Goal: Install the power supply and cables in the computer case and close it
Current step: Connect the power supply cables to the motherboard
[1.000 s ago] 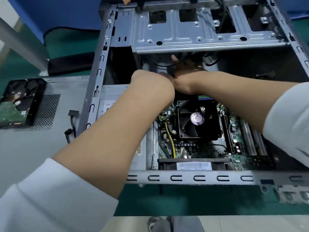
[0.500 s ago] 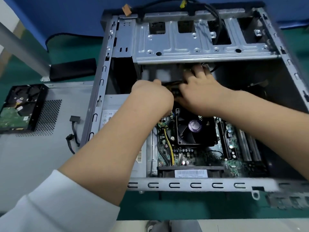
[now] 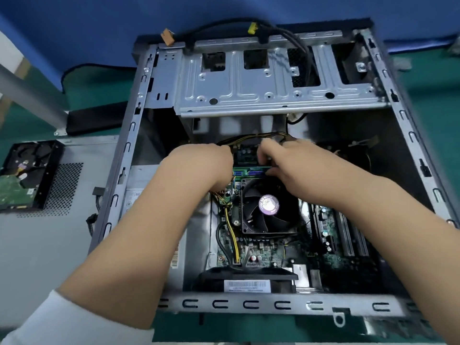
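Both hands have drawn back from under the perforated grey metal drive cage [image 3: 273,78] toward the black CPU cooler fan [image 3: 270,207]. That cage spans the far part of the open grey steel computer case [image 3: 273,303] and overhangs the spot where the hands work. A loop of black cables with yellow and tan connectors [image 3: 254,27] is draped over the cage's far edge.

On the green table [image 3: 94,88], left of the case, a grey vented side panel [image 3: 37,245] lies flat with a bare black hard drive [image 3: 22,175] on it.

Inside the case, a grey power supply box [image 3: 139,185] sits against the left wall, mostly behind the left forearm. A yellow-and-black cable bundle [image 3: 258,136] arcs between the hands just above the green motherboard [image 3: 261,250]. The left hand [image 3: 199,168] has its fingers curled near the bundle's left end; whether they grip it I cannot tell. The right hand [image 3: 296,163] bends its fingers down around the bundle's right end.
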